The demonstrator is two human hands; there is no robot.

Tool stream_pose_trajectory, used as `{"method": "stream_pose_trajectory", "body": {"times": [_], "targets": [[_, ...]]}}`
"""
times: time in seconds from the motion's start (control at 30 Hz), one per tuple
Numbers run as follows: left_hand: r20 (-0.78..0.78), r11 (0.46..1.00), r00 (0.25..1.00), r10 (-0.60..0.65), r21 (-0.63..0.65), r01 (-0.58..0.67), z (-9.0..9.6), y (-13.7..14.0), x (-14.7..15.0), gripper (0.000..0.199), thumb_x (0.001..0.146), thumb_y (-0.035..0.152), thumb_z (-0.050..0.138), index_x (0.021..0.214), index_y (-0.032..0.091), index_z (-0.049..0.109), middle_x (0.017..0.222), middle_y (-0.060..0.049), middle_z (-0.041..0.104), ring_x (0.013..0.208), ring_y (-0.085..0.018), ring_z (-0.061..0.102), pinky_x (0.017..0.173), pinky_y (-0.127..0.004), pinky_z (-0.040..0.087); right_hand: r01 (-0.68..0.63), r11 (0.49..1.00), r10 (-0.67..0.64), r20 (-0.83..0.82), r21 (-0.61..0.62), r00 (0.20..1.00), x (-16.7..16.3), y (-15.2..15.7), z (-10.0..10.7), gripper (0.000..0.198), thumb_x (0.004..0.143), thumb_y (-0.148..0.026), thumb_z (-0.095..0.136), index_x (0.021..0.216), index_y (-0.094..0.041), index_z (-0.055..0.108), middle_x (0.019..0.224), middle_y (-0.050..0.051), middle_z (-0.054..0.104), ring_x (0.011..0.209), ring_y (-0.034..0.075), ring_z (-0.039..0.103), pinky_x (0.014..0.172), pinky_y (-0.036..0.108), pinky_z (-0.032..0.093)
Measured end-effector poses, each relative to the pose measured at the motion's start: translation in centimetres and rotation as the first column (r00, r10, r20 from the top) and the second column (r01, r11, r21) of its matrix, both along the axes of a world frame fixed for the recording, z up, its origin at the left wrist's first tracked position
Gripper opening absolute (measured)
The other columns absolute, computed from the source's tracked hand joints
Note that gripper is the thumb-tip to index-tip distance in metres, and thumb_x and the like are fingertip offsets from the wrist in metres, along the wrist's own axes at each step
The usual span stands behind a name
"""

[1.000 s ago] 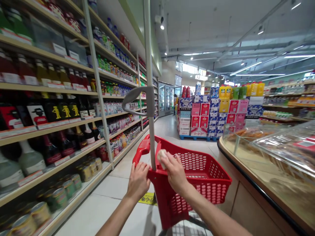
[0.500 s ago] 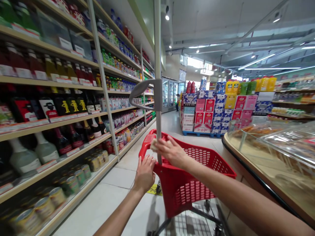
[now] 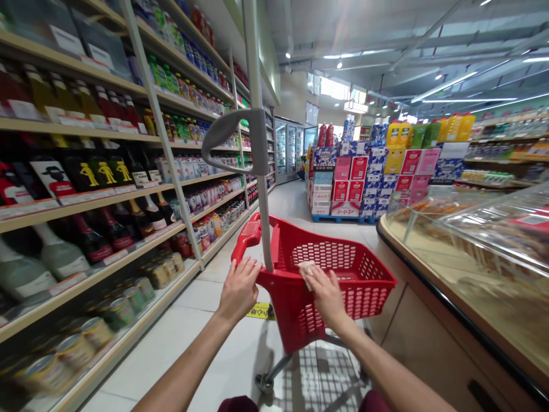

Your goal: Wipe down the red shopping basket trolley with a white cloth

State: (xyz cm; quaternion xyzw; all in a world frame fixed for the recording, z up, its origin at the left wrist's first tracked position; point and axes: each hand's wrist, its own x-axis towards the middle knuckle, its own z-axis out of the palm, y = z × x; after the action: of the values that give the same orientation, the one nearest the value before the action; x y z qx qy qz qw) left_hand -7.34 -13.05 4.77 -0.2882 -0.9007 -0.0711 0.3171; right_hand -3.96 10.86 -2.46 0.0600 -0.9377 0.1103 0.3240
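Landmark: upright silver metal pole (image 3: pixel 263 220), fitted with a grey plastic loop grip (image 3: pixel 258 143), set at the near, handle-end corner of the cart.
Cart basket: red perforated plastic basket (image 3: pixel 377 298), reaching rightward from the pole; long axis roughly crosswise to the body, judged from the near rim.
Cart handle: red moulded plastic handle (image 3: pixel 246 237), just left of the pole and running away from the body.
Cloth: crumpled off-white wad (image 3: pixel 306 268), cloth by appearance; right of the pole and apart from it, apparently against the near rim; own long axis unclear in the folds.
Right hand (image 3: pixel 328 293): fingers close together over the wad, holding it palm down, with part protruding past the fingertips toward the pole.
Left hand (image 3: pixel 239 286): just left of the pole, fingers side by side over the near end of the handle; undersides hidden, firmness of grip impossible to tell.
Nearer hand: right to the wad, already in contact; left to the pole, standing between both.
Governing relation, in judgement: line of the near rim, leading right from the pole, bare on either side of the wad-holding fingers.
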Motion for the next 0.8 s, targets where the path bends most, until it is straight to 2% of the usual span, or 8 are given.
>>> {"method": "stream_pose_trajectory", "body": {"times": [0.1,0.27,0.33,0.4,0.5,0.67,0.73,0.8], "targets": [[-0.013,0.999,0.999,0.036,0.04,-0.035,-0.3,0.9,0.1,0.042,0.068,0.012,0.044,0.11,0.018,0.051,0.118,-0.01,0.055,0.119,-0.026,0.039,0.103,-0.051,0.02,0.191,0.978,-0.182,0.103,-0.085,0.978,0.6,1.8,0.3,0.05,0.074,0.0,0.033,0.111,-0.023,0.056,0.126,0.007,0.049,0.118,0.021,0.041,0.096,0.05,0.024],[-0.063,0.966,0.994,0.093,0.246,-0.075,-1.1,2.7,1.3,0.034,0.073,0.016,0.044,0.107,0.018,0.046,0.111,-0.012,0.056,0.109,-0.027,0.047,0.1,-0.059,0.018,-0.041,0.995,0.042,0.014,-0.092,0.999,0.3,-1.8,0.9,0.056,0.076,0.0,0.031,0.123,-0.026,0.045,0.133,0.004,0.042,0.123,0.016,0.034,0.1,0.045,0.021],[-0.102,0.956,0.993,0.05,0.292,-0.018,-1.1,2.8,2.0,0.032,0.074,0.016,0.044,0.106,0.019,0.045,0.11,-0.011,0.055,0.108,-0.025,0.047,0.1,-0.055,0.023,-0.062,0.996,0.062,-0.003,-0.062,0.998,0.4,-1.1,0.5,0.059,0.074,0.002,0.031,0.124,-0.027,0.044,0.132,0.004,0.043,0.124,0.016,0.033,0.101,0.045,0.019],[-0.12,0.963,0.991,-0.066,0.251,0.094,-1.2,3.1,2.6,0.033,0.074,0.014,0.043,0.106,0.019,0.045,0.11,-0.01,0.054,0.109,-0.024,0.047,0.099,-0.05,0.029,0.041,0.997,-0.039,0.039,-0.062,0.999,0.6,1.1,-0.1,0.059,0.072,0.003,0.032,0.121,-0.027,0.048,0.129,0.005,0.046,0.121,0.017,0.037,0.1,0.046,0.019],[-0.045,0.97,0.975,-0.218,0.098,0.221,-1.6,4.7,2.7,0.039,0.072,0.012,0.042,0.11,0.019,0.046,0.116,-0.01,0.053,0.112,-0.022,0.046,0.097,-0.043,0.036,0.244,0.961,-0.233,0.093,-0.13,0.968,0.9,3.2,-0.7,0.056,0.071,0.001,0.032,0.117,-0.024,0.052,0.128,0.008,0.047,0.119,0.02,0.04,0.096,0.049,0.024],[0.037,0.971,0.984,-0.172,-0.163,0.176,-2.6,8.2,1.1,0.049,0.069,0.014,0.044,0.118,0.011,0.046,0.126,-0.014,0.048,0.12,-0.026,0.038,0.102,-0.044,0.028,-0.027,1.0,0.027,0.052,-0.004,0.998,0.6,2.7,-0.5,0.058,0.072,0.002,0.033,0.123,-0.023,0.046,0.134,0.005,0.04,0.125,0.016,0.031,0.1,0.042,0.021],[0.046,0.963,0.987,-0.157,-0.216,0.163,-2.7,8.3,0.5,0.05,0.068,0.013,0.044,0.119,0.009,0.046,0.126,-0.014,0.048,0.12,-0.025,0.04,0.103,-0.042,0.026,0.074,0.997,-0.073,0.113,-0.006,0.991,0.8,5.0,-0.6,0.059,0.072,0.002,0.032,0.124,-0.024,0.045,0.132,0.006,0.042,0.124,0.017,0.033,0.099,0.044,0.021],[0.048,0.959,0.988,-0.148,-0.237,0.155,-2.5,8.0,0.1,0.05,0.069,0.014,0.044,0.118,0.01,0.047,0.125,-0.013,0.05,0.118,-0.024,0.041,0.103,-0.04,0.026,0.283,0.958,-0.269,0.194,-0.045,0.943,1.1,8.0,-0.8,0.057,0.072,0.001,0.032,0.121,-0.024,0.048,0.13,0.008,0.045,0.121,0.019,0.037,0.097,0.047,0.023]]}}
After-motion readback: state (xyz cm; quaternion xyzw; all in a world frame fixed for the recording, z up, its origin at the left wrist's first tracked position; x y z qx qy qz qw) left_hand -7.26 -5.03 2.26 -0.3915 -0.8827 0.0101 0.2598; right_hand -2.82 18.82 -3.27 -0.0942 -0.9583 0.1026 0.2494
